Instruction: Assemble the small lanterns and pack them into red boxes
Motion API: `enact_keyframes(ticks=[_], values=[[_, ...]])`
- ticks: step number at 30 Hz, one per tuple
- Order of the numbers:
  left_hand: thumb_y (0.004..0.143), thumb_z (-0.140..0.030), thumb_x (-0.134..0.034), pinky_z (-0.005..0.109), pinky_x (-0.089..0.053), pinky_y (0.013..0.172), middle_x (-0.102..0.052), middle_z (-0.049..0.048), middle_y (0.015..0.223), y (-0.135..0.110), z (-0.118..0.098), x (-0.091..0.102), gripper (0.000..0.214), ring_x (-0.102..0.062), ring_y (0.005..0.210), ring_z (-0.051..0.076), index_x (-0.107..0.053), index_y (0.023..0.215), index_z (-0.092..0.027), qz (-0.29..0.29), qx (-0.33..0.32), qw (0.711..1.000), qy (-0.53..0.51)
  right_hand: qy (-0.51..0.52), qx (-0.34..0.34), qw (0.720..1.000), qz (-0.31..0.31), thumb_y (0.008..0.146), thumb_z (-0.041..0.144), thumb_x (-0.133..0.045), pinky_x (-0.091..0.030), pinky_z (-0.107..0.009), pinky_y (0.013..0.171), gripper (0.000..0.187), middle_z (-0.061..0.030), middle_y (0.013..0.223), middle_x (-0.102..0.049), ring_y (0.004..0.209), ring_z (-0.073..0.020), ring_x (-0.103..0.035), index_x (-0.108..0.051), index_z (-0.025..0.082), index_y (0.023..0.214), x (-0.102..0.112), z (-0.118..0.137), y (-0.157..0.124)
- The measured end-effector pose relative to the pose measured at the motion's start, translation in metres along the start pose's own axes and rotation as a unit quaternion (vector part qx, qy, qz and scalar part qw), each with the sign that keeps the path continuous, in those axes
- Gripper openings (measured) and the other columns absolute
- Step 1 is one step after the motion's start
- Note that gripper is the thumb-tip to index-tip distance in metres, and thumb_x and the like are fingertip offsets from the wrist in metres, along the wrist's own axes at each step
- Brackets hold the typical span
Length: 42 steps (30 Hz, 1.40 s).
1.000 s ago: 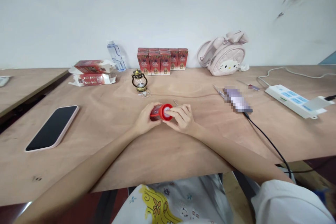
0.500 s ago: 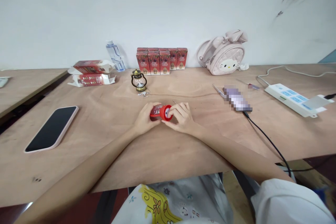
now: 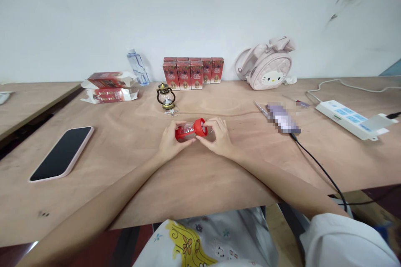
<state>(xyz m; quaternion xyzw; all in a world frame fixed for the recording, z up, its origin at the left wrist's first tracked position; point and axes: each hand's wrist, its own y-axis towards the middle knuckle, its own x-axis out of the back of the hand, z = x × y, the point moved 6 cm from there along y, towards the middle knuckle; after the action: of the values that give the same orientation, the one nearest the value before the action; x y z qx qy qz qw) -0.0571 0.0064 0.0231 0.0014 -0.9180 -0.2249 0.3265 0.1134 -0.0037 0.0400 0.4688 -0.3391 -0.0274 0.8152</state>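
Note:
A small red lantern with a clear globe lies on its side between my hands, its base turned to the right. My left hand is closed around its left end. My right hand pinches the red base at the right, thumb below and fingers above. A thin metal piece shows beside the right fingertips; I cannot tell what it is. Behind them a bronze-coloured lantern stands upright, with small loose pieces in front of it.
Several red boxes stand by the wall, with opened cartons and a water bottle to their left. A phone lies at left. At right are a pink bag, a screwdriver, a cabled phone and a power strip.
The red lantern has turned so its base faces right rather than toward me. My right fingers have shifted from the base's face to its edge.

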Motion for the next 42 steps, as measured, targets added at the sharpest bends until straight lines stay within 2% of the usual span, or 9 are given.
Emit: enact_keyframes(ticks=[6, 13, 22, 31, 42], values=[[0.062, -0.047, -0.075, 0.046, -0.052, 0.083, -0.068, 0.0081, 0.101, 0.0005, -0.0059, 0.0031, 0.052, -0.065, 0.092, 0.026, -0.052, 0.102, -0.020, -0.009, -0.029, 0.999, 0.020, 0.084, -0.027, 0.996, 0.021, 0.077, 0.035, -0.064, -0.040, -0.032, 0.074, 0.027, -0.0029, 0.090, -0.058, 0.074, -0.0149, -0.054, -0.047, 0.021, 0.093, -0.0032, -0.0074, 0.0017], [0.064, -0.045, -0.074, 0.043, -0.052, 0.084, -0.068, 0.0072, 0.101, 0.0016, -0.0071, 0.0021, 0.050, -0.066, 0.092, 0.026, -0.053, 0.102, -0.020, 0.005, -0.035, 0.999, 0.033, 0.140, -0.075, 0.986, 0.050, 0.074, 0.034, -0.066, -0.043, -0.031, 0.072, 0.026, -0.0011, 0.084, -0.057, 0.073, -0.0142, -0.053, -0.046, 0.021, 0.086, -0.0048, -0.0104, 0.0047], [0.064, -0.046, -0.073, 0.042, -0.052, 0.083, -0.068, 0.0078, 0.103, 0.0019, -0.0033, -0.0002, 0.051, -0.066, 0.094, 0.026, -0.053, 0.103, -0.019, 0.016, -0.032, 0.998, 0.045, 0.161, -0.089, 0.980, 0.070, 0.071, 0.034, -0.070, -0.041, -0.030, 0.072, 0.028, -0.0002, 0.080, -0.056, 0.072, -0.0141, -0.052, -0.046, 0.021, 0.080, -0.0037, -0.0096, 0.0060], [0.065, -0.045, -0.073, 0.037, -0.053, 0.081, -0.068, 0.0067, 0.104, 0.0021, -0.0062, 0.0002, 0.051, -0.066, 0.091, 0.023, -0.052, 0.104, -0.019, 0.022, -0.028, 0.999, 0.030, 0.138, -0.092, 0.984, 0.069, 0.071, 0.036, -0.071, -0.040, -0.031, 0.073, 0.030, -0.0001, 0.080, -0.059, 0.074, -0.0154, -0.053, -0.046, 0.021, 0.078, -0.0029, -0.0096, 0.0055], [0.064, -0.042, -0.074, 0.035, -0.055, 0.077, -0.070, 0.0057, 0.099, 0.0024, -0.0060, 0.0002, 0.050, -0.068, 0.086, 0.021, -0.052, 0.102, -0.019, 0.031, -0.006, 0.999, -0.011, 0.146, -0.087, 0.984, 0.049, 0.072, 0.040, -0.070, -0.041, -0.031, 0.073, 0.030, -0.0002, 0.078, -0.059, 0.072, -0.0150, -0.054, -0.048, 0.021, 0.080, -0.0027, -0.0111, 0.0048]])
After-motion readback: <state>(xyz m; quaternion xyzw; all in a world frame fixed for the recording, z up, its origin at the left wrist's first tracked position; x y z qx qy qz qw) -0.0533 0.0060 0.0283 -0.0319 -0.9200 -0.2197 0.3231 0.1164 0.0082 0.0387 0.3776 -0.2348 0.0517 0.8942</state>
